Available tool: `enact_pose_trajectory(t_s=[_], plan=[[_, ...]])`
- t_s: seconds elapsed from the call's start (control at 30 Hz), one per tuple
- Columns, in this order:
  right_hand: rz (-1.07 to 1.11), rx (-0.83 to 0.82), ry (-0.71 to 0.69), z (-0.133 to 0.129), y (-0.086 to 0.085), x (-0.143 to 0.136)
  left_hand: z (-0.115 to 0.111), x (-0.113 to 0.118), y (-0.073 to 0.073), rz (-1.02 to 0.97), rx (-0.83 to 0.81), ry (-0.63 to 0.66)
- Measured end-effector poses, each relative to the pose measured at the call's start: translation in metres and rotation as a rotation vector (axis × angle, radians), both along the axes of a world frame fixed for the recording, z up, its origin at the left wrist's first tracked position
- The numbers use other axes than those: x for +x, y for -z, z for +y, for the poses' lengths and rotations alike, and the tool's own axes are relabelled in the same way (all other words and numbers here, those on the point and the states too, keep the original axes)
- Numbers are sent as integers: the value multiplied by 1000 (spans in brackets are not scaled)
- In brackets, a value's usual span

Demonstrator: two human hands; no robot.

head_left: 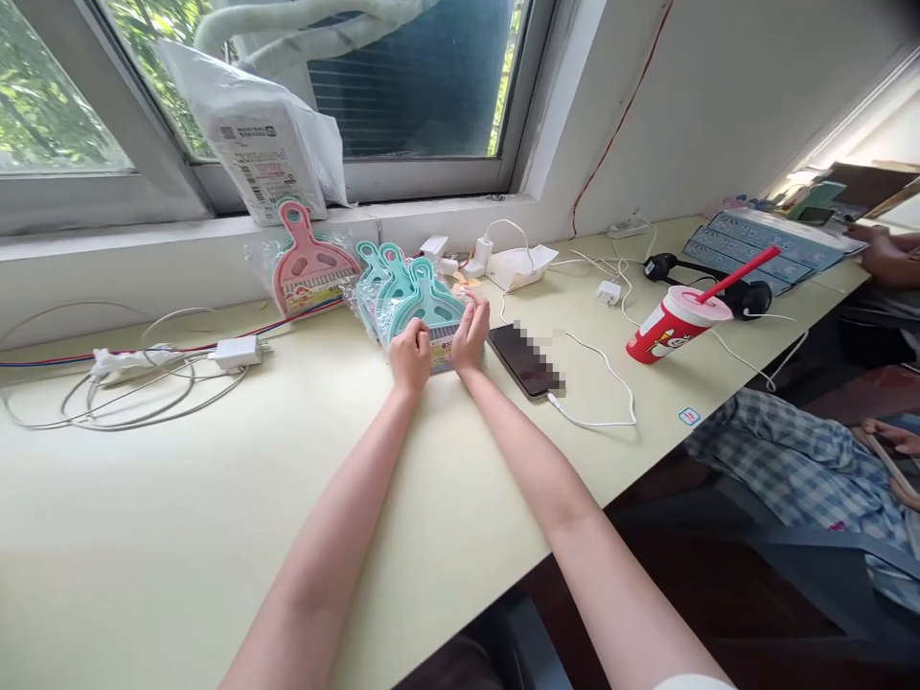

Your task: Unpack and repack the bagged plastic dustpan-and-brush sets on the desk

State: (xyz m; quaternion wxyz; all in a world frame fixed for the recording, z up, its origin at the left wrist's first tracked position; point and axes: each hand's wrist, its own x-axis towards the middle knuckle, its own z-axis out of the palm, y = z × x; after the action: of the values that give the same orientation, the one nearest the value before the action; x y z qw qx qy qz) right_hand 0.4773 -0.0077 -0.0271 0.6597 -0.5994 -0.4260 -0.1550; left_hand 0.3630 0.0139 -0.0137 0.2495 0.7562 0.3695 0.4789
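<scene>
Several teal dustpan sets in clear plastic (424, 305) stand upright in a row on the pale table (216, 508). My left hand (411, 359) is closed on the lower left edge of the front one. At its right edge, my right hand (471, 333) grips the same set, fingers bent around the side. A brush and a printed label show between my hands. To the left, a pink dustpan set (310, 264) leans against the wall below the window.
A phone (524, 359) on a white cable lies right of my hands. Farther right are a red cup with a straw (672, 326), black headphones (747, 292) and blue boxes (762, 244). Cables and a power strip (136, 362) lie left. A seated person (812, 460) is at the right.
</scene>
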Motion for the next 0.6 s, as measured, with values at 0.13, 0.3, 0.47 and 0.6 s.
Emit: enact_pose_trajectory(t_s=[0.13, 0.3, 0.47, 0.6], plan=[[-182, -126, 69, 0, 1, 7, -4, 0, 3, 36, 8, 9], [-436, -377, -9, -4, -2, -4, -18, -1, 8, -105, 74, 78], [-522, -522, -46, -7, -7, -11, -9, -18, -31, -325, 242, -46], [-499, -543, -50, -7, -9, -12, 68, -71, -66, -123, 100, -482]])
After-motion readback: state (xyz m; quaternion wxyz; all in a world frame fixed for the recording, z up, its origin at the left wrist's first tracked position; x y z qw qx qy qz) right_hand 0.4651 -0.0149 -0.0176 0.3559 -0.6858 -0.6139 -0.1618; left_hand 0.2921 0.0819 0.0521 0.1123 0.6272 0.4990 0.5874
